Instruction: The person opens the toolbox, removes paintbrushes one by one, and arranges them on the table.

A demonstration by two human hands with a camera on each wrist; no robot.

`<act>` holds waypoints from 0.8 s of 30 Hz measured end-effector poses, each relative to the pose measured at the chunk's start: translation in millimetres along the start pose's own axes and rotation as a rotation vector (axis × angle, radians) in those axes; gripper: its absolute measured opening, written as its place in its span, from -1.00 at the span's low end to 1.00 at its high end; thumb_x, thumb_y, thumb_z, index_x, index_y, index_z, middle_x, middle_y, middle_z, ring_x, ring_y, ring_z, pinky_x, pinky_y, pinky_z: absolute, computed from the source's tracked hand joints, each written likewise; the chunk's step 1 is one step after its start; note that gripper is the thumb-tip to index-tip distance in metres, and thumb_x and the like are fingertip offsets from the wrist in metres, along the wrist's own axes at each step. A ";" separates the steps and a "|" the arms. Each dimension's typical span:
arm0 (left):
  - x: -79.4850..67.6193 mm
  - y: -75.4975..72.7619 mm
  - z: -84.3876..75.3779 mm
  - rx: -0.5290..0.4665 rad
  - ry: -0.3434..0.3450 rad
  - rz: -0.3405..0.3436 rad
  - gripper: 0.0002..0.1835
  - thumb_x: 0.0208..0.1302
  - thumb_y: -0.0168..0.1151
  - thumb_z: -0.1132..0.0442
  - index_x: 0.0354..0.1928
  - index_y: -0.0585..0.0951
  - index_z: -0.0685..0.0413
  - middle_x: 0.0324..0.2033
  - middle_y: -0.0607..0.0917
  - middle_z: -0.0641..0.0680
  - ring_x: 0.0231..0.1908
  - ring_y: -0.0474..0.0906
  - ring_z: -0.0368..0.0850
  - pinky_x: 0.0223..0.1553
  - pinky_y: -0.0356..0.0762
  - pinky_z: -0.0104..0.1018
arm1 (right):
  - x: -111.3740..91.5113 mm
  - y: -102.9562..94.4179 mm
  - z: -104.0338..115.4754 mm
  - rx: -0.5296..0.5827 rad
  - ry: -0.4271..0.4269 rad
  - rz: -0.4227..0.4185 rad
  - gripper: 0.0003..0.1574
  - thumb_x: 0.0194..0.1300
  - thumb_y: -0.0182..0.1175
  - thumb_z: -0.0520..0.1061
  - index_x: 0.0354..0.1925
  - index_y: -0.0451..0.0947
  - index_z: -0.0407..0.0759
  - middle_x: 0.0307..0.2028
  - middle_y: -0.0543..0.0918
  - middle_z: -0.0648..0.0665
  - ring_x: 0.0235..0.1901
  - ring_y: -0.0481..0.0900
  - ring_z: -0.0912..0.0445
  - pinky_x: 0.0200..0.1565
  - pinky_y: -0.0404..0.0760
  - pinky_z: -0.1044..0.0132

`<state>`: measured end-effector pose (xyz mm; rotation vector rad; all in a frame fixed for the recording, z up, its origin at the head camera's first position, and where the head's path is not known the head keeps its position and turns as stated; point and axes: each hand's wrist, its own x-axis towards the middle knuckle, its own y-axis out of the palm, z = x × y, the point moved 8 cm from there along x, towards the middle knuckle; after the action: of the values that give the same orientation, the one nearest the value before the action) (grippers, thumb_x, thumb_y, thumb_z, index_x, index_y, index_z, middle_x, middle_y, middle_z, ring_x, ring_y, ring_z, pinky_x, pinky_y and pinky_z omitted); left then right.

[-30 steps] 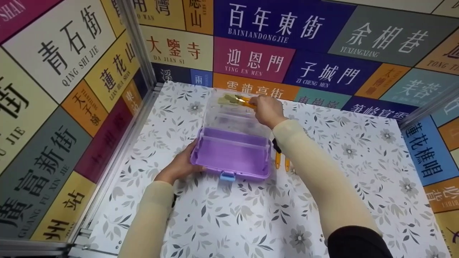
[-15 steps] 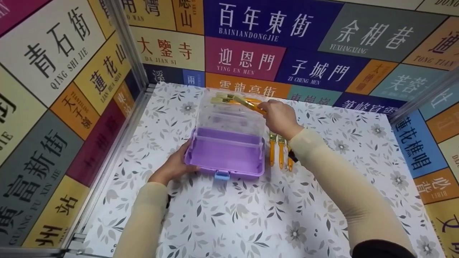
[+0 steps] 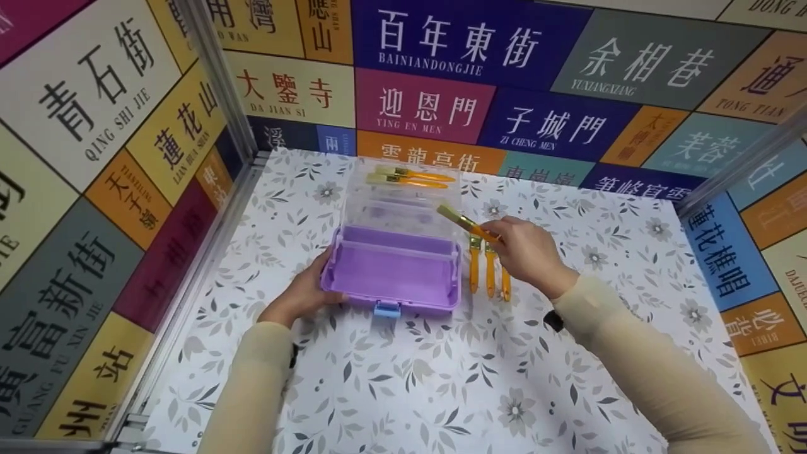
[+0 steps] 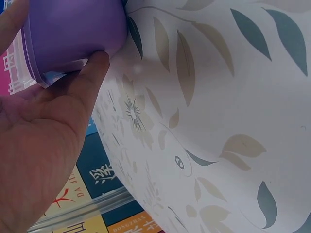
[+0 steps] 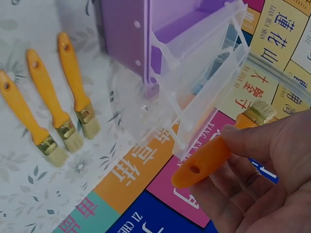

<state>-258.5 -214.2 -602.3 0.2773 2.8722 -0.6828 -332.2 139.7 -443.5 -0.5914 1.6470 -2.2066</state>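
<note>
Three brushes (image 3: 490,274) lie beside the purple box (image 3: 419,306), toward the far edge of the worktop (image 3: 391,378); the right hand (image 3: 533,257) pinches another brush (image 3: 468,224), the left hand (image 3: 306,291) grips the box's left side.

We see a purple box (image 3: 397,268) with a light blue latch (image 3: 386,309) at its front; right of the box, brushes (image 3: 490,271) with orange handles (image 5: 46,90) and cream bristles (image 5: 74,142); beneath it, a white tabletop (image 3: 410,391) patterned in grey leaves and flowers; behind it, navy, magenta and orange wall panels (image 3: 441,69)
</note>
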 end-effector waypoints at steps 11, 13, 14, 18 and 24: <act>0.0 0.0 -2.0 -0.008 -0.005 -0.005 0.23 -0.02 0.55 0.30 0.61 -0.05 -0.11 0.46 0.23 0.24 0.40 0.16 0.23 0.40 0.07 0.12 | -57.4 -1.6 -8.4 0.028 0.006 -0.023 -0.58 0.23 0.34 -0.29 0.06 0.70 -0.05 -0.25 0.68 -0.07 -0.39 0.62 0.02 -0.37 0.60 0.05; -0.1 -0.2 -1.8 -0.001 -0.010 -0.007 0.23 -0.03 0.55 0.29 0.61 -0.05 -0.12 0.46 0.23 0.23 0.41 0.16 0.22 0.40 0.08 0.11 | -66.3 -1.7 -10.1 0.033 0.005 -0.024 -0.59 0.23 0.35 -0.30 0.06 0.69 -0.07 -0.25 0.69 -0.08 -0.38 0.64 0.03 -0.36 0.62 0.04; -0.1 -0.3 -1.8 0.001 -0.010 -0.008 0.24 -0.03 0.56 0.28 0.61 -0.05 -0.13 0.46 0.23 0.23 0.41 0.16 0.21 0.40 0.09 0.11 | -70.7 -1.7 -11.4 0.038 0.005 -0.025 -0.58 0.22 0.35 -0.30 0.06 0.69 -0.08 -0.24 0.69 -0.08 -0.36 0.65 0.03 -0.35 0.63 0.04; 0.0 -0.5 -2.0 0.012 -0.001 -0.007 0.25 -0.03 0.56 0.26 0.61 -0.06 -0.13 0.47 0.21 0.22 0.41 0.16 0.21 0.39 0.10 0.11 | -88.5 -2.7 -20.6 0.071 0.032 -0.023 -0.56 0.21 0.36 -0.31 0.07 0.69 -0.10 -0.22 0.70 -0.08 -0.33 0.68 0.02 -0.34 0.66 0.05; 0.4 -1.5 -0.4 0.007 0.012 -0.013 0.26 -0.05 0.59 0.23 0.61 -0.06 -0.10 0.47 0.21 0.23 0.42 0.14 0.21 0.41 0.05 0.11 | -112.2 -9.7 -37.6 0.104 0.085 -0.051 -0.54 0.20 0.38 -0.32 0.09 0.67 -0.13 -0.18 0.71 -0.11 -0.31 0.70 -0.01 -0.35 0.65 0.03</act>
<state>-259.3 -215.2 -601.4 0.2653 2.8858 -0.6956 -254.7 228.4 -458.5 -0.5234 1.5626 -2.3675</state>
